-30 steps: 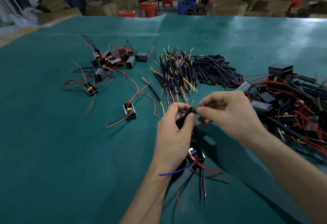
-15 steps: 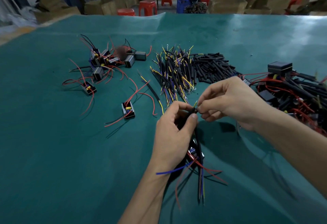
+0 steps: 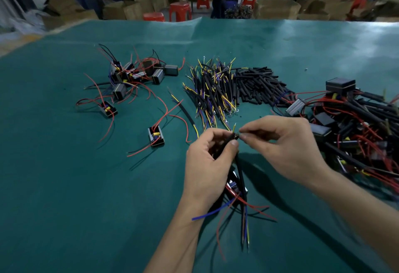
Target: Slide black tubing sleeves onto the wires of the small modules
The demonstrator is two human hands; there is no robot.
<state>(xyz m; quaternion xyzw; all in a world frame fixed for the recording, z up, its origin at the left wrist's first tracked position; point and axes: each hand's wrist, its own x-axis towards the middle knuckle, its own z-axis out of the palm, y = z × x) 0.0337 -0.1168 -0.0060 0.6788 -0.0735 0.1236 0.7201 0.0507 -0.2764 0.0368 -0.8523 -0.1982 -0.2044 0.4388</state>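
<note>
A green table cover (image 3: 54,186) carries all parts. At far left, a cluster of small modules (image 3: 138,74) lies tangled in red and black wires. Near it, toward the camera, sits one separate module (image 3: 108,108), and further right another single module (image 3: 155,136) with red leads spread flat on the cover. A lone sleeved wire (image 3: 185,110) lies diagonally just right of that module.

At centre, the left hand (image 3: 207,164) is curled round a black sleeve (image 3: 239,171), with thumb and forefinger clamping its upper end. A module (image 3: 234,186) hangs partly hidden below the palm; its blue, red and yellow wires trail toward the camera over the cover. A yellow wire tip (image 3: 234,126) projects above the sleeve end. The right hand (image 3: 287,149) meets the left at that same end, thumb and forefinger pinched together there; whatever they pinch is too small to identify.

Behind the hands lies a heap of sleeved wire sets (image 3: 213,91) with yellow and purple ends. Touching its right side is a pile of loose black sleeves (image 3: 259,85). At far right, a large heap of finished modules (image 3: 356,126) with black sleeving and red wires reaches the frame edge.

Beyond the table, red stools (image 3: 179,10) and cardboard boxes (image 3: 276,8) stand on the floor
</note>
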